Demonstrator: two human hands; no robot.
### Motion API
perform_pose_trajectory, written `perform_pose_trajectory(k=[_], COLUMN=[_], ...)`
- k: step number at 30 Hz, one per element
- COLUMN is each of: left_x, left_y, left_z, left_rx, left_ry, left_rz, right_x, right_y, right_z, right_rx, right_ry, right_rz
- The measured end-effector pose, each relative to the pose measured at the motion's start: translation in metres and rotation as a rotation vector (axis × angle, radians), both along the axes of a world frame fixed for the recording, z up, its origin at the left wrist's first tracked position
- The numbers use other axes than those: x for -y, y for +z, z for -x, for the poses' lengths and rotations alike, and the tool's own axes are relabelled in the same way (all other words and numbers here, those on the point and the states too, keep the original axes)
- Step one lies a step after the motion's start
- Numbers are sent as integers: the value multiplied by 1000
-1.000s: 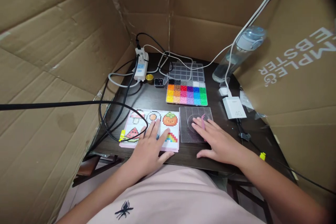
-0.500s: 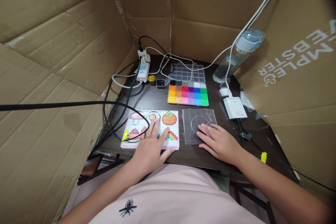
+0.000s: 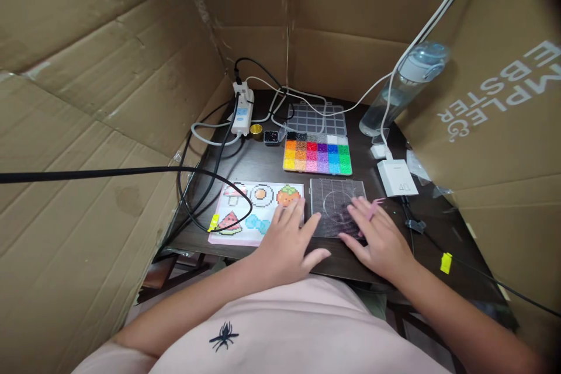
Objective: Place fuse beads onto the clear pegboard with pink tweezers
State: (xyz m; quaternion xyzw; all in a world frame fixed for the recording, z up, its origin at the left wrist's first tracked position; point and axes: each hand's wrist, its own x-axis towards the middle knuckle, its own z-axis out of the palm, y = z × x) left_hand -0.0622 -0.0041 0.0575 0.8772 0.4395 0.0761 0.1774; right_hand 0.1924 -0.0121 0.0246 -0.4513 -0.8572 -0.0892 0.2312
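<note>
Left hand (image 3: 287, 242), grip open, lies flat across pattern card (image 3: 245, 210) and pegboard (image 3: 335, 196) on the worktop (image 3: 263, 166); right hand (image 3: 381, 239) rests on the pegboard, grip pinching pink tweezers (image 3: 375, 206) between its fingers.

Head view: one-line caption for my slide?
Left hand at pattern card edge, right hand with pink tweezers on clear pegboard, bead box behind.

- A creased brown corrugated cardboard wall (image 3: 87, 99) closes the left side.
- A similar cardboard panel (image 3: 342, 11) stands at the far end, behind a dark brown wooden table (image 3: 258, 166).
- The right cardboard panel (image 3: 504, 187) bears white printed lettering (image 3: 504, 90), upside down.
- Pale floor (image 3: 140, 307) shows under the table's near left corner.
- The light is soft and even.
</note>
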Motion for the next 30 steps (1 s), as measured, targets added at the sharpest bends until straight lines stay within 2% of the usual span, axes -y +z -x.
perform_pose_trajectory(k=[2, 4, 7, 13, 15, 18, 22, 26, 30], left_x=[-1, -2, -2, 1, 3, 5, 9, 14, 18], left_y=[-2, -4, -7, -7, -4, 4, 12, 2, -15], left_z=[-11, -19, -26, -28, -22, -3, 36, 61, 69], left_rx=[24, 44, 92, 212, 269, 365, 422, 352, 237], left_ry=[-19, -29, -31, 44, 57, 45, 151, 269, 340], left_rz=[38, 74, 123, 239, 240, 157, 21, -32, 25], right_x=[7, 12, 16, 21, 27, 38, 41, 25, 12], right_y=[-3, -5, -6, -12, -13, -9, 4, 5, -2], right_z=[2, 5, 11, 22, 27, 41, 71, 98, 114], right_rx=[-77, -118, -171, -485, -620, -740, -701, -610, -542], right_ry=[-192, -322, -406, -514, -500, -419, -223, -71, -53], right_rz=[23, 105, 199, 181, 173, 179, 290, 301, 296])
